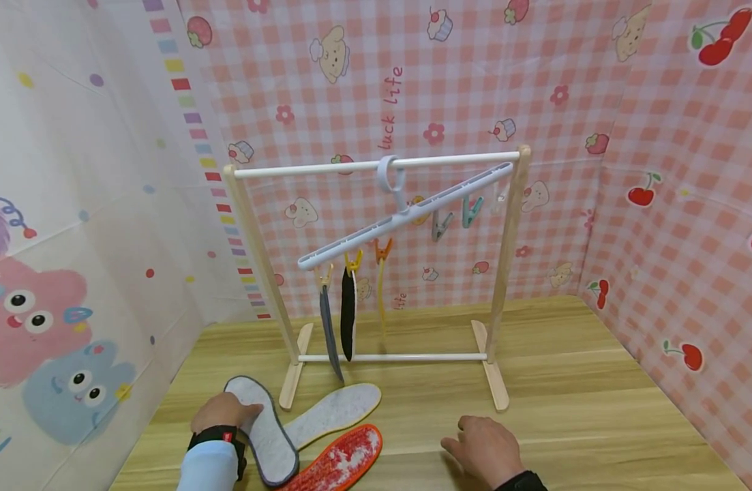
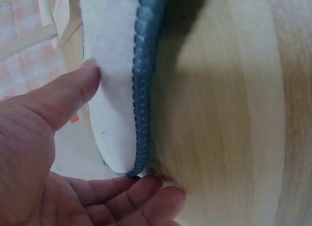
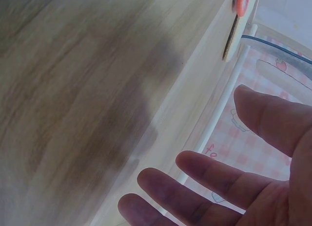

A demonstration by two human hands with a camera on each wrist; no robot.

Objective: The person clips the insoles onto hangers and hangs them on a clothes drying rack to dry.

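My left hand (image 1: 219, 413) holds a white insole with a dark grey-blue edge (image 1: 270, 436) by its far end. In the left wrist view the thumb lies on the insole's white face (image 2: 109, 84), while the fingers are under and beside its end. This insole overlaps a yellow-edged pale insole (image 1: 341, 408) and a red-and-white insole (image 1: 345, 460) on the table. Over the tabletop at the front right is my right hand (image 1: 486, 450), its fingers loosely spread and holding nothing.
A wooden rack with a white top rail (image 1: 314, 169) stands behind. From it hangs a tilted hanger (image 1: 363, 235), lower at left. Clips carry a grey insole (image 1: 329, 331), a black-and-white insole (image 1: 348, 317) and a thin yellow insole (image 1: 380, 293); a teal clip (image 1: 470, 211) hangs at right.
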